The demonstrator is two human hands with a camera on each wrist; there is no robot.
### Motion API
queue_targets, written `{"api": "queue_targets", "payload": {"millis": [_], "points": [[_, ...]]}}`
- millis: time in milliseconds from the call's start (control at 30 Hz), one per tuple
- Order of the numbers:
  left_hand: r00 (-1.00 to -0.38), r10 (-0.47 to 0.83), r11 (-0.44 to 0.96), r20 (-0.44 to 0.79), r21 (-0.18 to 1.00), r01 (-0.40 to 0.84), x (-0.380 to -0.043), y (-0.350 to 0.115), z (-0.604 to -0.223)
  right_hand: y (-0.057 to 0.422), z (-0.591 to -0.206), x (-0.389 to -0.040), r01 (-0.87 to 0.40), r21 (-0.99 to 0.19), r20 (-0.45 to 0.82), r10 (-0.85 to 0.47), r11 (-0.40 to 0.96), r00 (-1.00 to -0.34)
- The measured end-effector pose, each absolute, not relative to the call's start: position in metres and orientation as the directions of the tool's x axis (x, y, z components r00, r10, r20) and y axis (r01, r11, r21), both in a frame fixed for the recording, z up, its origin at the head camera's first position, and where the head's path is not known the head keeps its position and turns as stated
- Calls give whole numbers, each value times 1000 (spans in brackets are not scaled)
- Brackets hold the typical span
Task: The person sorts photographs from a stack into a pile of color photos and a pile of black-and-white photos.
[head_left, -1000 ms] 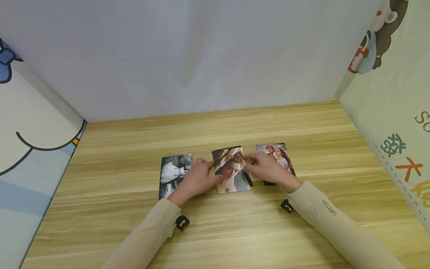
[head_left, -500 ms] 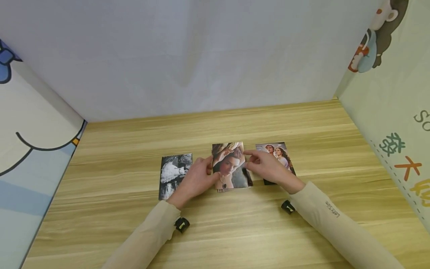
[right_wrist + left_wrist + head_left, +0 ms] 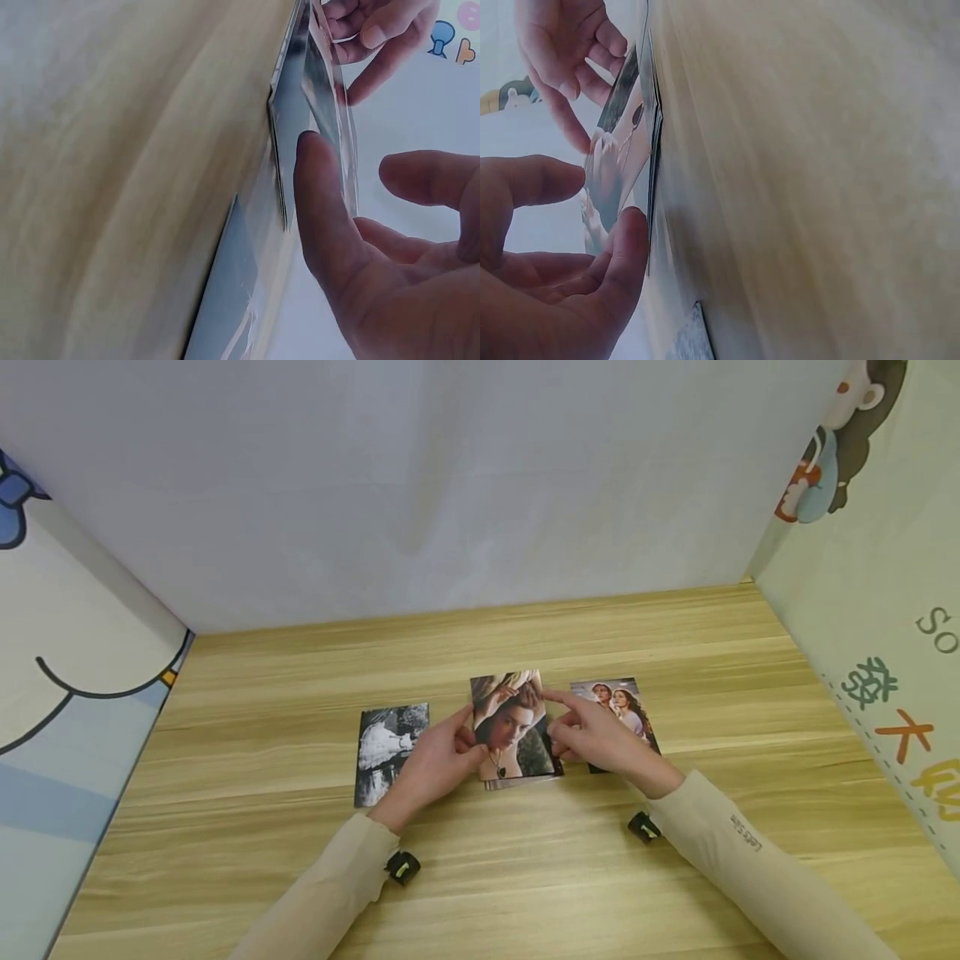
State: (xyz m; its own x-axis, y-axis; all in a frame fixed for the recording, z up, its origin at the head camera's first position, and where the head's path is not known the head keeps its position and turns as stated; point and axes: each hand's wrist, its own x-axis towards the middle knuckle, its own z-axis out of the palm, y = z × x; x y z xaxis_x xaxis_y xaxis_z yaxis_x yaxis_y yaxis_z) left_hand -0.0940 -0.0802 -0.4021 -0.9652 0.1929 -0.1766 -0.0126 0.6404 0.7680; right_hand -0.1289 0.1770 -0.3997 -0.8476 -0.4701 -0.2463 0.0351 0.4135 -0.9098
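A portrait photo card lies raised slightly off a small pile of cards in the middle of the wooden table. My left hand holds its left side, thumb near the lower corner and index finger higher up. At the opposite side, my right hand holds the right edge, index finger stretched to the upper part and other fingers curled. In the left wrist view the raised photo card leans away from the stack. The right wrist view shows the gap between the card and the pile.
A black-and-white photo card lies left of the left hand. Another photo card with two people lies partly under the right hand. The wooden table meets a pale back wall and printed side walls.
The top portrait card has shifted up and away over the pile, showing lower cards beneath its near edge. Both hands moved only slightly, staying at its sides.
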Motion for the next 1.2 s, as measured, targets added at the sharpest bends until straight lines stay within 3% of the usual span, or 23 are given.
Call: {"api": "queue_targets", "payload": {"millis": [500,1200], "points": [[-986,163,628,-25,774,84,-74,-76,-391,190,-389,-113,-16,-951,-145,-488,310,-861],[-988,154,541,5,836,89,-59,-67,-372,201,-372,-102,-59,-958,-72,-437,280,-896]]}}
